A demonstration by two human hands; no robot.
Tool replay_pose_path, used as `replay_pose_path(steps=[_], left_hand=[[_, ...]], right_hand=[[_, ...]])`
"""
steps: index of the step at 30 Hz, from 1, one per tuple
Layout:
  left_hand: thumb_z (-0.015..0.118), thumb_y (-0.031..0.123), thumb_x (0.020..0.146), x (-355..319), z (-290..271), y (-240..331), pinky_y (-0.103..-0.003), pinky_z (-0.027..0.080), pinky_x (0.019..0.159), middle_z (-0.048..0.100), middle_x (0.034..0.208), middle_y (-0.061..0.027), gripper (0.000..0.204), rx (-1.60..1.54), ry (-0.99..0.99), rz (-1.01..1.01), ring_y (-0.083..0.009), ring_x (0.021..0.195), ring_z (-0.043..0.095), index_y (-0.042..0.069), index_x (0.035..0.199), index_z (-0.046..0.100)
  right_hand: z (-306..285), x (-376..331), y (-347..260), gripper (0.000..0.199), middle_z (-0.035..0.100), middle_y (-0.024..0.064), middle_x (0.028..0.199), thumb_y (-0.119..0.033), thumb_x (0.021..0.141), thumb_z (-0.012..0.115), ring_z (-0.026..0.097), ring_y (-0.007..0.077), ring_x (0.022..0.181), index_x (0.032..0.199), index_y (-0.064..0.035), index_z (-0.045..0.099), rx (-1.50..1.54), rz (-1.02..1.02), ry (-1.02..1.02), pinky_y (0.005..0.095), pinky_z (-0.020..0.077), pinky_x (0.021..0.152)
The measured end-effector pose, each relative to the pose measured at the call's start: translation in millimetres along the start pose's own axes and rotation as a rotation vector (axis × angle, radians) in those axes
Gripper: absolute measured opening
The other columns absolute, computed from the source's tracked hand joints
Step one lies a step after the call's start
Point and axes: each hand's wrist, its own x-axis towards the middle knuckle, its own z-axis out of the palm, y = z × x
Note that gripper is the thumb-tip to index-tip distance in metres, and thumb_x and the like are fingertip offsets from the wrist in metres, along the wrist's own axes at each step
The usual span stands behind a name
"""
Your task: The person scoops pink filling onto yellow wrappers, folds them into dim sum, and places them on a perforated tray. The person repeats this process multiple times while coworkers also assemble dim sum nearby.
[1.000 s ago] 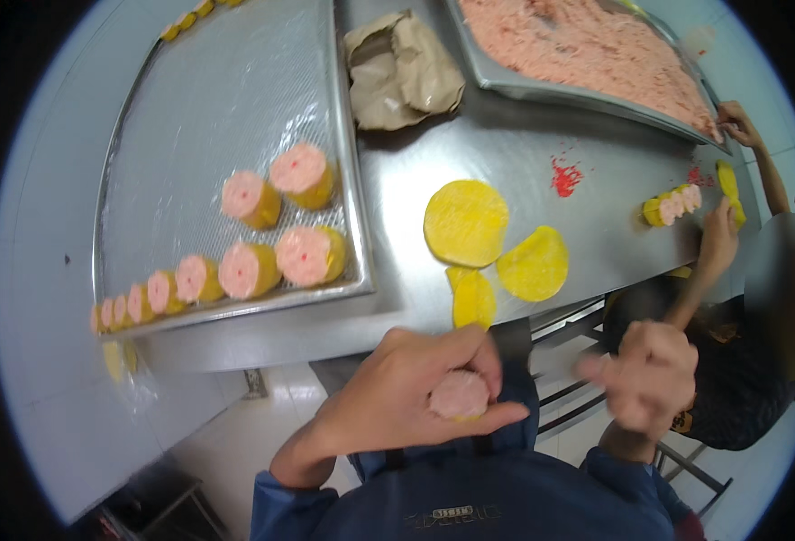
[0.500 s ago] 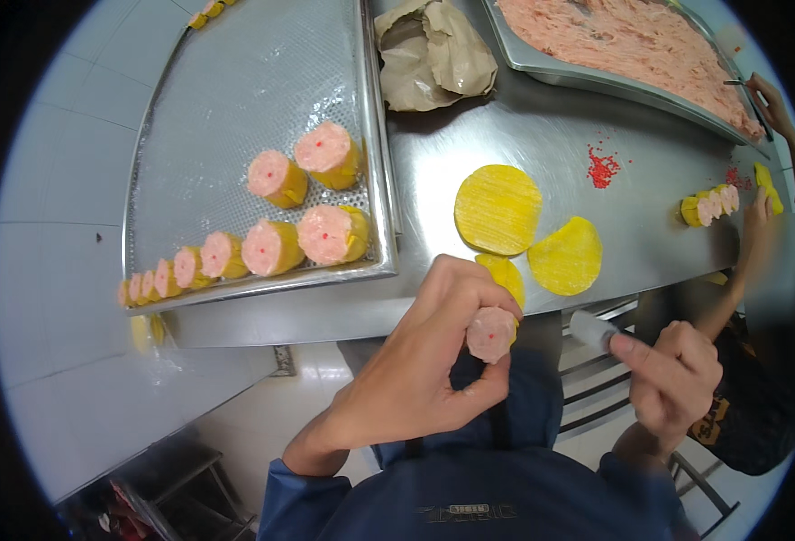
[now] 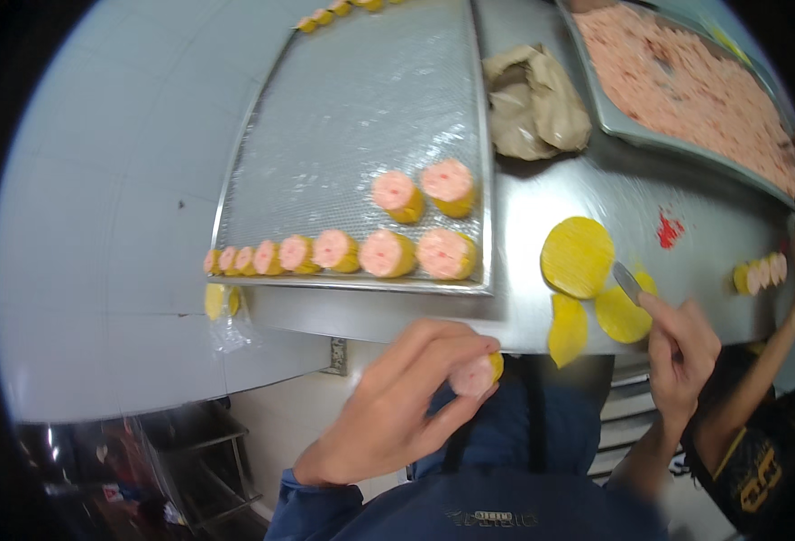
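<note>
In my left hand [image 3: 384,397] a shumai dumpling [image 3: 474,377], pink filling in a yellow wrapper, sits between thumb and fingers; its top is slightly blurred. My right hand [image 3: 681,356] grips a small flat metal spatula [image 3: 626,282], its blade over the gap between a round stack of yellow wrappers [image 3: 578,257] and another wrapper pile [image 3: 623,317]. A loose folded wrapper [image 3: 567,332] hangs at the table's edge. Behind these lies a scatter of tiny red bits [image 3: 670,231]. Finished shumai [image 3: 387,254], most dotted red on top, stand in rows on the perforated metal tray [image 3: 486,180].
A crumpled brown paper bag [image 3: 542,108] stands beside the tray. At the far right is a deep metal pan [image 3: 654,140] of pink filling [image 3: 686,90]. A co-worker's arm [image 3: 790,311] reaches in near more shumai [image 3: 761,274]. A metal rack [image 3: 204,469] stands lower left.
The view has shifted, so the table appears farther right. My right hand has brought the spatula forward over the wrappers. My left hand still holds the shumai, now turned a little.
</note>
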Motion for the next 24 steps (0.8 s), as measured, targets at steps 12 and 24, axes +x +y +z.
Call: replay_pose_path(steps=[12, 24], left_hand=[[0.076, 0.012, 0.096, 75, -129, -49, -0.027, 0.056, 0.086, 0.073, 0.12, -0.0057, 0.03, 0.272, 0.073, 0.031, -0.0168, 0.103, 0.068, 0.009, 0.126, 0.076], [0.078, 0.021, 0.096, 105, -130, -56, -0.032, 0.061, 0.08, 0.077, 0.103, -0.0108, 0.028, 0.357, -0.211, -0.095, -0.019, 0.086, 0.074, 0.002, 0.116, 0.079]], right_hand=[[8, -4, 15, 0.04, 0.044, 0.0053, 0.073, 0.013, 0.091, 0.062, 0.039, 0.0149, 0.06, 0.124, -0.0025, 0.078, -0.041, -0.027, 0.085, 0.0326, 0.0254, 0.054], [11, -5, 17, 0.041, 0.056, 0.0039, 0.076, 0.014, 0.091, 0.062, 0.036, 0.0116, 0.06, 0.125, -0.0021, 0.078, -0.033, 0.024, 0.093, 0.03, 0.0247, 0.052]])
